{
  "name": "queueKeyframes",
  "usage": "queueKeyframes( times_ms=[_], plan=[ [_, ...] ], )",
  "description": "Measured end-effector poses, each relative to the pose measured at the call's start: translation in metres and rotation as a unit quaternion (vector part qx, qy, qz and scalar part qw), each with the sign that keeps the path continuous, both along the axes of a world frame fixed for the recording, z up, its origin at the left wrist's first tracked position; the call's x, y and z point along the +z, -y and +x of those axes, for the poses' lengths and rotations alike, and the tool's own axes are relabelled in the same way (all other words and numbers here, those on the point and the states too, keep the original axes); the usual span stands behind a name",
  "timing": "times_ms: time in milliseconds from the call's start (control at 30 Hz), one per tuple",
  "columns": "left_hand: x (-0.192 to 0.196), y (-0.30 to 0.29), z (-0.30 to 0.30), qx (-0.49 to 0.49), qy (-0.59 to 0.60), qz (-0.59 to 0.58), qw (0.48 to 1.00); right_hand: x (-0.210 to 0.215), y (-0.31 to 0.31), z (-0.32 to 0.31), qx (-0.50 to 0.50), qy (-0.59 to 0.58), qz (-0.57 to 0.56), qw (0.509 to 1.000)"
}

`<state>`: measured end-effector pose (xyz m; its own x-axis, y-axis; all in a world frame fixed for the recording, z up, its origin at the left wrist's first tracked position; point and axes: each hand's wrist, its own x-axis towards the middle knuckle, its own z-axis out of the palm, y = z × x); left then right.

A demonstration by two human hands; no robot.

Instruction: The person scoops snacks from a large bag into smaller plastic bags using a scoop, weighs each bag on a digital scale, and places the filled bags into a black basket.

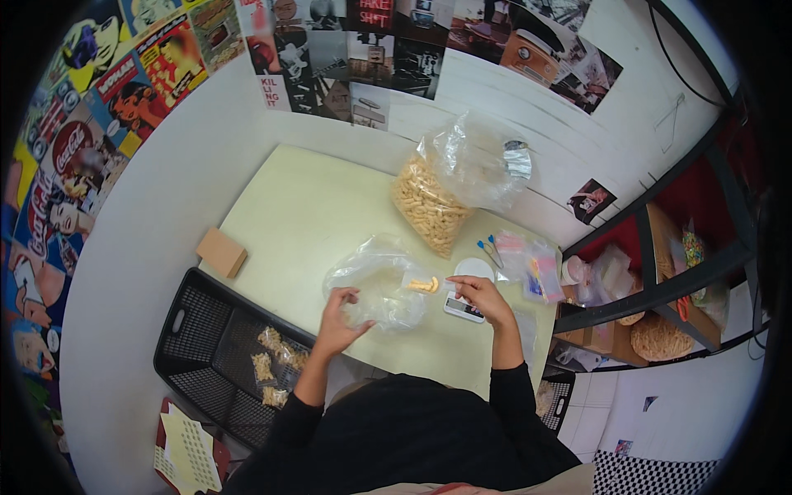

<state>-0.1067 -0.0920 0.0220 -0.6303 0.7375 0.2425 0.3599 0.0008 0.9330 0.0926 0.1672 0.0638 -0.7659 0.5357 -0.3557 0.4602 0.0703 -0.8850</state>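
Note:
On the pale yellow table a large clear plastic bag (371, 264) lies spread out and crumpled. My left hand (334, 326) is at its left side, thumb and fingers apart, with nothing visible between them. At the right of that bag, my right hand (485, 299) pinches the edge of a small clear plastic bag (412, 282). A few curved, pale-orange puffed snacks (425, 285) sit in this small bag. Just under my right hand is a white kitchen scale (464, 308), partly covered by the fingers. Behind it lies a round white lid or dish (474, 268).
A big bag of puffed snacks (429, 202) stands at the back. Blue-handled scissors (488, 247) and flat plastic packets (532, 268) lie right. A cardboard box (221, 252) sits at the left edge, above a black crate (198, 330) holding filled packs. Shelves (652, 289) border the right.

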Motion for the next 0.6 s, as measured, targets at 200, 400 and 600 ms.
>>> queueKeyframes(
  times_ms=[200, 400, 600],
  plan=[
    [0.003, -0.043, 0.012, -0.004, -0.125, -0.066, 0.99, 0.077, 0.02, -0.021, 0.08, -0.022, 0.12, 0.989],
    [-0.002, -0.071, 0.022, 0.007, -0.127, -0.075, 0.989, 0.086, 0.054, -0.04, 0.177, -0.093, 0.486, 0.851],
    [-0.023, -0.073, 0.019, 0.033, -0.036, -0.047, 0.998, 0.113, 0.093, -0.047, 0.209, -0.081, 0.586, 0.779]
  ],
)
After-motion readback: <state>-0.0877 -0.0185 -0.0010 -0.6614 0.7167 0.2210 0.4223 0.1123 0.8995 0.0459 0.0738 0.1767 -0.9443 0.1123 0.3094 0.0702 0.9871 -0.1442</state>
